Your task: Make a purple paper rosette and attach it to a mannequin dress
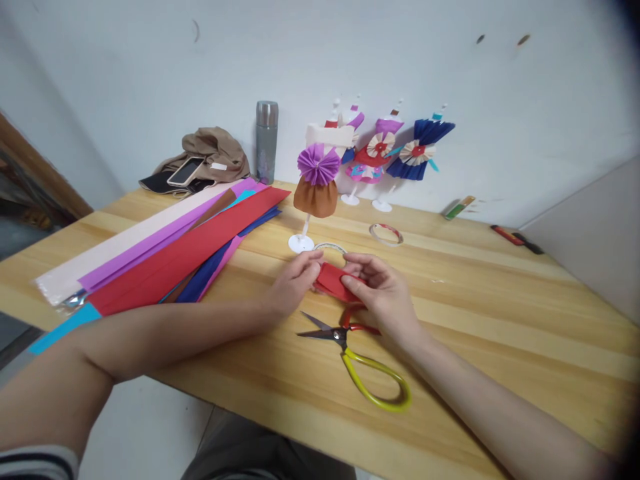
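Between my two hands is a small folded piece of red paper (334, 281). My left hand (300, 277) pinches its left end, and my right hand (385, 290) grips the right end with the thumb on top. Just below them on the table lie scissors (376, 383) with one yellow and one red handle, their blades apart and pointing left. Behind my hands a small dress stand (316, 197) carries a brown skirt and a purple pleated paper rosette. A roll of clear tape (330, 247) rests by its base, partly hidden by my fingers.
Long coloured paper strips (185, 250) cover the table's left. A cloth bundle (215, 153), a phone (186, 171) and a grey flask (267, 143) stand or lie at the back. Several dressed stands (383, 150) line the wall. Another tape roll (386, 233) and a red-black cutter (516, 239) lie right.
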The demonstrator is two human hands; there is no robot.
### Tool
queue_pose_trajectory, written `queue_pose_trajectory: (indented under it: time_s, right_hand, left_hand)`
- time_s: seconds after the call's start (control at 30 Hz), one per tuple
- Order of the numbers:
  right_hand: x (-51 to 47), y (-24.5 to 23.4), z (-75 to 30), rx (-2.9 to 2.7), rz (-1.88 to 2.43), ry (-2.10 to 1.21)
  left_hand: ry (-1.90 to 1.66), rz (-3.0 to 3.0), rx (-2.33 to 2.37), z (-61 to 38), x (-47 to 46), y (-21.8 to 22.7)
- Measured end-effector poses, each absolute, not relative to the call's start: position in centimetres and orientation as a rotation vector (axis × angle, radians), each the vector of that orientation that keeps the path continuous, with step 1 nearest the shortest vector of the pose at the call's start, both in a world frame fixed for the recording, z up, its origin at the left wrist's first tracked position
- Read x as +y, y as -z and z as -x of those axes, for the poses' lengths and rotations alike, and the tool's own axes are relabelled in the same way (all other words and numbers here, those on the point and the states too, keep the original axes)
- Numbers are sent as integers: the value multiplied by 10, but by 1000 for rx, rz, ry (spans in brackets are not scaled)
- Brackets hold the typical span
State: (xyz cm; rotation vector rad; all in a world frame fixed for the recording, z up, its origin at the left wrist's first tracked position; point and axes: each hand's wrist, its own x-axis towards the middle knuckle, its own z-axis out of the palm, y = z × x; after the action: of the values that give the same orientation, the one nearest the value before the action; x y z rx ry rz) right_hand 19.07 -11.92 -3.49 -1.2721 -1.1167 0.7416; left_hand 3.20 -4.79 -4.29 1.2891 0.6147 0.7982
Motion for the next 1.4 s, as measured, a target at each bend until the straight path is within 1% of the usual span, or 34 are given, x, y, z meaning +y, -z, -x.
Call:
queue_pose_trajectory:
  time_s: [0.13, 0.3, 0.4, 0.7, 0.87, 0.97, 1.1, 1.3, 1.37, 1.4]
  right_hand:
    - [-123, 32, -189, -1128, 1282, -683]
    - [-123, 34, -187, -1105, 1275, -672]
    - [-124, 33, -186, -1131, 1275, -727]
    - [-129, 33, -191, -986, 1273, -820]
    - [-131, 33, -187, -1046, 1239, -920]
    - [-129, 30, -185, -1113, 1242, -905]
    - [-125, 29, -185, -1075, 1231, -903]
    - [-121, 33, -185, -908, 1111, -1092]
    - [-122, 32, -187, -946, 1133, -1067]
    - [-123, 31, -188, -999, 1165, -1003]
  left_hand:
    - [-698, -1175, 549, -35, -42, 44]
    - [-606, -1295, 496, -32, -43, 37]
    - [-579, -1364, 521, -31, -43, 37]
    - [-667, -1281, 559, -32, -40, 45]
    - [-701, -1205, 552, -32, -40, 44]
    - [-708, -1244, 558, -32, -40, 45]
    - [-668, -1303, 538, -31, -41, 45]
    - [-581, -1245, 473, -31, -38, 42]
    - [-531, -1287, 506, -31, -38, 41]
    - [-522, -1292, 527, -32, -38, 41]
